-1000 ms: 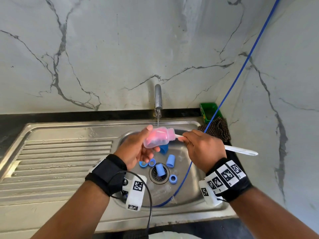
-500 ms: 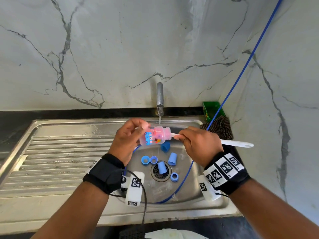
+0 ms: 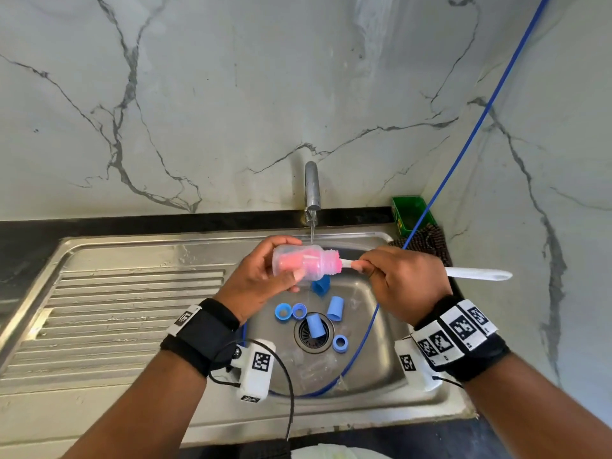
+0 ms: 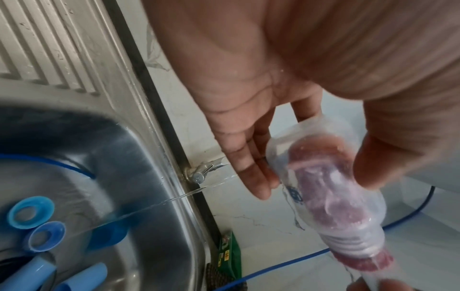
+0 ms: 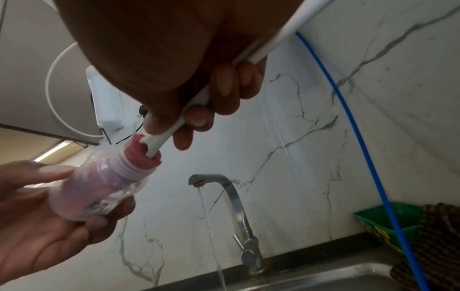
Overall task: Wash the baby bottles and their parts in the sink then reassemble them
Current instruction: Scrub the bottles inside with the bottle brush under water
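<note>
My left hand (image 3: 261, 276) grips a clear baby bottle (image 3: 304, 265) sideways over the sink basin (image 3: 374, 362), just under the running tap (image 3: 312, 190). A pink sponge brush fills the bottle, its pink end bulging at the neck (image 5: 143, 152). My right hand (image 3: 394, 283) grips the brush's white handle (image 3: 477, 273), which sticks out to the right. In the left wrist view the bottle (image 4: 331, 200) lies between thumb and fingers. Several blue caps and rings (image 3: 299, 311) lie around the drain (image 3: 313, 332).
A blue hose (image 3: 463, 137) runs from the upper right down into the basin. A green box (image 3: 409, 215) and a dark cloth (image 3: 430, 241) sit at the back right corner. The ribbed drainboard (image 3: 116, 313) stretches to the left. Marble walls close in behind and on the right.
The bottle has been turned in my left hand and raised slightly toward the tap stream. The brush stays inside it, with my right hand still on the handle.
</note>
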Demonstrator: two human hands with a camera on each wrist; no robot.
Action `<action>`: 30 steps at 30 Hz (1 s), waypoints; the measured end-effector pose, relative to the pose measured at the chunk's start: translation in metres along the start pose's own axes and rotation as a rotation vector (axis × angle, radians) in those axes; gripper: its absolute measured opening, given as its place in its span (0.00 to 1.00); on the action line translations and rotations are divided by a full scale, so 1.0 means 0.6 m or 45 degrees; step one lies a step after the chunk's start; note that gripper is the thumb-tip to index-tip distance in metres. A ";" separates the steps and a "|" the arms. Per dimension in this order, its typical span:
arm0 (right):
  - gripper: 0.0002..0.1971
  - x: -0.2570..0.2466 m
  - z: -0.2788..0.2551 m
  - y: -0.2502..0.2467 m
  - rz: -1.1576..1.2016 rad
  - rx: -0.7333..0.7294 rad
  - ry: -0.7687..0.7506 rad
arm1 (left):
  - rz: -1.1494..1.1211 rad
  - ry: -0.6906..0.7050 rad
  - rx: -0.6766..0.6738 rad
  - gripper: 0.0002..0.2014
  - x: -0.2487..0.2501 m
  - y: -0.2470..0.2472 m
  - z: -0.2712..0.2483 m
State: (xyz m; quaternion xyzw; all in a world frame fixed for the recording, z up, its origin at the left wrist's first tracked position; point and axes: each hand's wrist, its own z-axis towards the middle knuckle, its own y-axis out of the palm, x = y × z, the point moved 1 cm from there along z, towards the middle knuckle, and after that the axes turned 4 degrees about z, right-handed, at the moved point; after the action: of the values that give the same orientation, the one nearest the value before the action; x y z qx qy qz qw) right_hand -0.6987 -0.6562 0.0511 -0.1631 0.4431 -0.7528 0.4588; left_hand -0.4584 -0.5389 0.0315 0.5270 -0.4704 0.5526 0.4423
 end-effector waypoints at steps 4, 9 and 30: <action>0.10 0.014 0.005 -0.025 0.053 0.166 -0.059 | -0.124 -0.027 -0.056 0.24 0.005 -0.011 0.011; 0.08 0.011 0.005 -0.028 0.224 0.193 -0.148 | -0.277 -0.469 -0.113 0.26 0.017 0.038 0.014; 0.10 -0.014 0.023 -0.027 0.293 0.019 -0.226 | 0.354 -0.231 0.110 0.23 0.052 0.049 -0.010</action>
State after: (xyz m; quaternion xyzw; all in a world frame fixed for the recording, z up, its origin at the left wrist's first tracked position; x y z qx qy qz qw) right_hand -0.6941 -0.6535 0.0732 -0.1739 0.4110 -0.6811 0.5805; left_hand -0.4901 -0.5384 0.0610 0.5232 -0.5526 0.5783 0.2940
